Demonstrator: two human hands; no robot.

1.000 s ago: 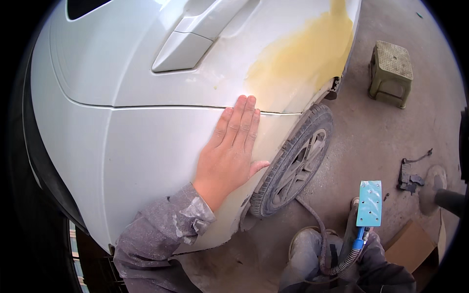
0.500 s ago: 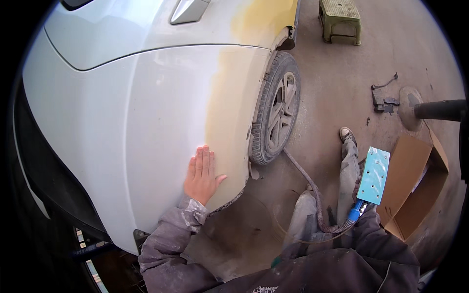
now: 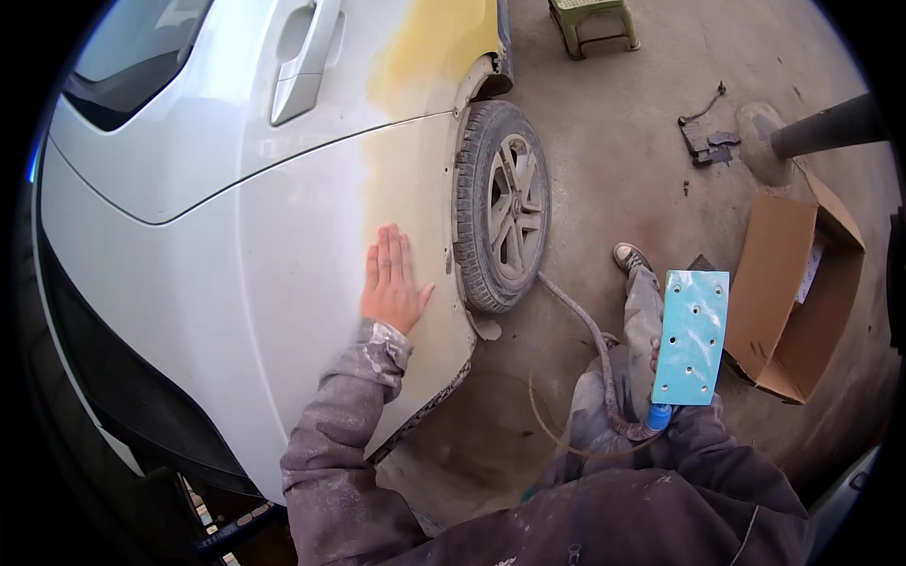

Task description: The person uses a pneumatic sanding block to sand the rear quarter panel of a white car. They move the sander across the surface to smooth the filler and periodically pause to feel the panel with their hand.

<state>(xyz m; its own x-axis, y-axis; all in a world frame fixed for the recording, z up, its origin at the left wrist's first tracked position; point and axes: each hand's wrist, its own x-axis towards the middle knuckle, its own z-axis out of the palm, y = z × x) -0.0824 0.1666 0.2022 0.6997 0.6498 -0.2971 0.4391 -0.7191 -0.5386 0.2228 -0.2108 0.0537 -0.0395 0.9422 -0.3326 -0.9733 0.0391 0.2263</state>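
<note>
My left hand (image 3: 392, 281) lies flat, fingers together, on the white car's rear quarter panel (image 3: 283, 283), just left of the rear wheel (image 3: 500, 208). A yellowish sanded patch (image 3: 420, 123) runs up the panel above my hand. My right hand (image 3: 654, 357) is mostly hidden behind a rectangular sanding block with a light blue perforated sheet (image 3: 692, 335), which it holds upright over my lap. A grey hose (image 3: 595, 349) leads from the block's lower end toward the wheel.
An open cardboard box (image 3: 793, 302) lies on the concrete floor at right. A green stool (image 3: 593, 21) stands at the top. Dark metal tools (image 3: 706, 140) and a round-footed stand (image 3: 802, 137) sit beyond the box. My shoe (image 3: 628, 257) rests near the wheel.
The view has swung, bringing the door handle and wheel more into sight. My left hand has slid along the panel and rests closer to the wheel arch. The sanding block stays raised.
</note>
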